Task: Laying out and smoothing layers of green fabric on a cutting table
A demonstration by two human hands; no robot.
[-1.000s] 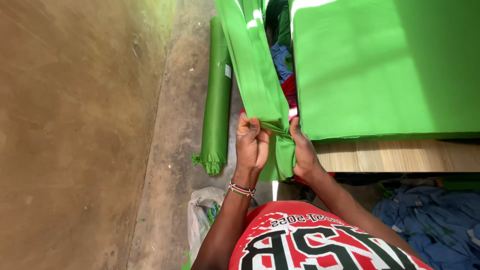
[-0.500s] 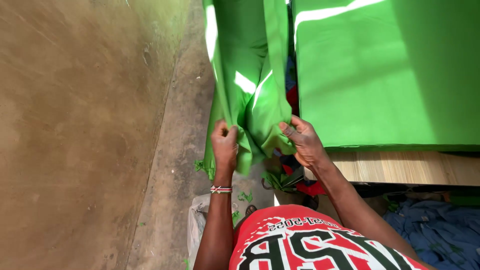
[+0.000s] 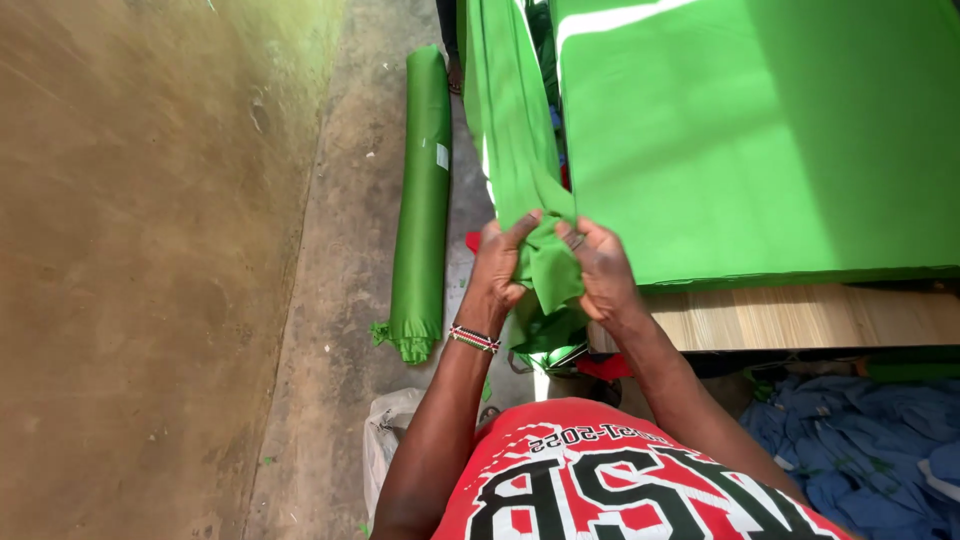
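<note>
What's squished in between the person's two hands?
In the head view, a bunched strip of green cloth sits between the left hand and the right hand. Both hold it, and it runs up beside the table.

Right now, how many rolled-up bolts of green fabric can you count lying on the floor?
1. The green fabric roll lies lengthwise on the concrete floor, left of the person's left hand. Others may be hidden behind the hanging green cloth or table.
</note>
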